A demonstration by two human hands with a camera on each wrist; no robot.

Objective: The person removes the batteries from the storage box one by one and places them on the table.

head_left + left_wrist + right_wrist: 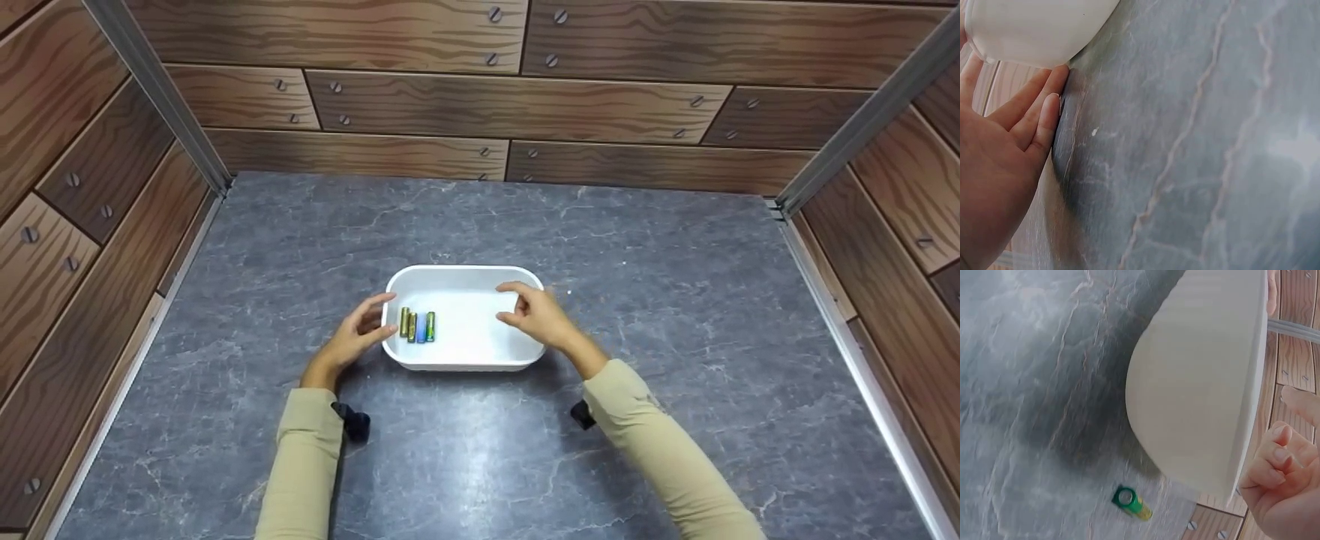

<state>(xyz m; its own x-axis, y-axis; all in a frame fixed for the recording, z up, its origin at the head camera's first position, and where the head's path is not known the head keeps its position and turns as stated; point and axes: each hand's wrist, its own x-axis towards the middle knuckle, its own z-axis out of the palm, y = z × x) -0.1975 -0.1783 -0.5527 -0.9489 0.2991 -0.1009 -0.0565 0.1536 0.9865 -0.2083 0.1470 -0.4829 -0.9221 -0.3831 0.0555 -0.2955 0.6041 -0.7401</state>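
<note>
A white rectangular tub with rounded corners stands on the table. Inside, several batteries lie side by side near its left end: gold ones, a blue one and a green one. My left hand is at the tub's left end, thumb and forefinger at the rim; in the left wrist view, extended fingers rest against the outer wall. Over the right rim hovers my right hand, thumb and forefinger spread apart with nothing between them. Its other fingers are curled.
In the right wrist view a green-and-yellow battery is on the table outside the tub; I cannot make it out in the head view. Wood-patterned walls with metal corner posts enclose the grey marbled table.
</note>
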